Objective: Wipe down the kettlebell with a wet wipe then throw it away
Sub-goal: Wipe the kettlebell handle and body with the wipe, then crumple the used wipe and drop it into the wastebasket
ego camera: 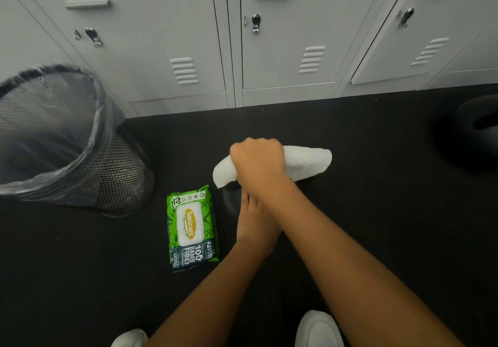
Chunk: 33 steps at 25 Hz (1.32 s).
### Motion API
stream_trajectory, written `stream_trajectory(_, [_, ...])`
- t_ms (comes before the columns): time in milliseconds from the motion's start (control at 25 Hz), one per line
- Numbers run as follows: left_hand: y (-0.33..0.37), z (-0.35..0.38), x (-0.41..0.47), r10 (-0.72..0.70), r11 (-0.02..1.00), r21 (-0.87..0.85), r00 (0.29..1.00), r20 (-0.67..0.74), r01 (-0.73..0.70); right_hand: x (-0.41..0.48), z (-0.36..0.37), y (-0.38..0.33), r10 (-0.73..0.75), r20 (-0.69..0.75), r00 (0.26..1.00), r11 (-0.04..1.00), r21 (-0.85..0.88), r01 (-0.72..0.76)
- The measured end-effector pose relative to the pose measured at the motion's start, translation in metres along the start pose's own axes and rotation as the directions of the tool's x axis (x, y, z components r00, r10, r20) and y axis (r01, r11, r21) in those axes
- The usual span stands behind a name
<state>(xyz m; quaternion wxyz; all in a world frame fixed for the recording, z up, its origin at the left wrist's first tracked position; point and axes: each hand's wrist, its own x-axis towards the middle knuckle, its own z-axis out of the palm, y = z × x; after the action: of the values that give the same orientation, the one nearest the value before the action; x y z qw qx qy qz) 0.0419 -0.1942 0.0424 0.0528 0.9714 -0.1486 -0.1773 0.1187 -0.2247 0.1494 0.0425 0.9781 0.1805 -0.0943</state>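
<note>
I see my left hand [253,225] reaching forward low over the floor, largely covered by my right forearm, which crosses over it; its fingers rest against the dark body of the kettlebell [232,198], but I cannot tell whether they are spread or gripping. My right hand [257,162] sits above and just beyond it, curled into a fist around the white wet wipe [304,162], pressing the wipe down on the top of the kettlebell so that the cloth sticks out on both sides of my knuckles. The kettlebell is almost wholly hidden under the wipe and my two hands; only a dark, slightly shiny patch shows at its left side. Everything stands on a black floor [363,225], and a row of pale grey lockers [283,50] with small metal latches and vent slots closes off the far side. Far left stands a black mesh bin [116,174] lined with a clear plastic bag, its mouth open toward me. Between the bin and the kettlebell, just beside my left hand, a green wipe pack [192,228] lies flat on the floor, its lid shut. At the bottom edge the toes of my white shoes [319,327] show, one on each side of my arms. Far right, near the lockers, a dark rounded object [471,136] lies well apart, too blurred to identify.
</note>
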Motion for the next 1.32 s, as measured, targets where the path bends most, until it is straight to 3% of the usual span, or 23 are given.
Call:
stream_trajectory(80, [-0.002,0.001,-0.001,-0.022,0.995,-0.098,1.0,0.015,0.023,0.004,-0.002,-0.008,-0.013,0.031,0.999,0.999,-0.034,0.014])
stream_trajectory(120, [-0.002,0.001,0.0,-0.012,0.998,-0.058,1.0,-0.01,0.011,0.004,-0.001,-0.006,-0.033,0.02,0.999,0.999,-0.034,0.034])
stream_trajectory(200, [0.001,0.004,0.003,0.023,0.998,0.063,1.0,-0.021,-0.022,0.0,0.003,0.004,-0.084,-0.059,0.995,0.996,-0.019,0.083])
stream_trajectory(280, [0.002,0.006,0.007,-0.018,1.0,0.017,0.994,-0.106,0.02,-0.006,0.011,0.017,-0.123,-0.158,0.98,0.992,0.0,0.125])
stream_trajectory(360, [0.002,0.007,0.01,-0.033,0.996,-0.086,0.986,-0.161,0.019,-0.014,0.019,0.036,-0.099,-0.232,0.968,0.991,0.063,0.117])
stream_trajectory(440, [0.002,0.006,0.007,-0.037,0.997,-0.078,0.985,-0.171,0.024,-0.024,0.025,0.056,-0.023,-0.273,0.962,0.981,0.18,0.075])
stream_trajectory(520, [0.001,0.002,0.006,-0.029,0.997,-0.073,0.988,-0.149,0.018,-0.033,0.032,0.076,0.088,-0.217,0.972,0.939,0.343,-0.009])
stream_trajectory(640, [-0.006,-0.012,0.002,0.017,0.993,-0.118,0.999,-0.041,-0.021,-0.044,0.029,0.093,0.2,0.005,0.98,0.789,0.592,-0.164])
stream_trajectory(760, [-0.012,-0.04,-0.005,0.041,0.95,-0.313,0.997,0.067,-0.018,-0.053,0.006,0.104,0.175,0.176,0.969,0.759,0.602,-0.246])
stream_trajectory(880, [-0.022,-0.065,-0.021,0.033,0.855,-0.516,0.987,0.156,0.053,-0.062,-0.036,0.106,0.288,0.157,0.945,0.703,0.636,-0.32])
stream_trajectory(1000, [-0.029,-0.1,-0.049,-0.052,0.775,-0.627,0.997,0.063,0.08,-0.074,-0.082,0.085,0.348,0.02,0.937,0.674,0.689,-0.265])
stream_trajectory(1080, [-0.031,-0.132,-0.067,-0.189,0.576,-0.811,0.982,-0.007,0.105,-0.086,-0.109,0.059,0.344,-0.047,0.938,0.557,0.814,-0.164])
stream_trajectory(1160, [-0.036,-0.167,-0.088,-0.282,0.205,-0.971,0.958,0.059,0.121,-0.097,-0.132,0.033,0.351,-0.044,0.935,0.354,0.931,-0.089])
stream_trajectory(1240, [-0.045,-0.197,-0.111,-0.202,-0.126,-0.983,0.967,0.158,0.134,-0.109,-0.154,0.008,0.288,-0.014,0.958,0.131,0.991,-0.025])
stream_trajectory(1320, [-0.055,-0.222,-0.133,-0.073,-0.342,-0.932,0.986,0.151,0.118,-0.12,-0.172,-0.016,0.138,0.002,0.99,-0.119,0.993,0.015])
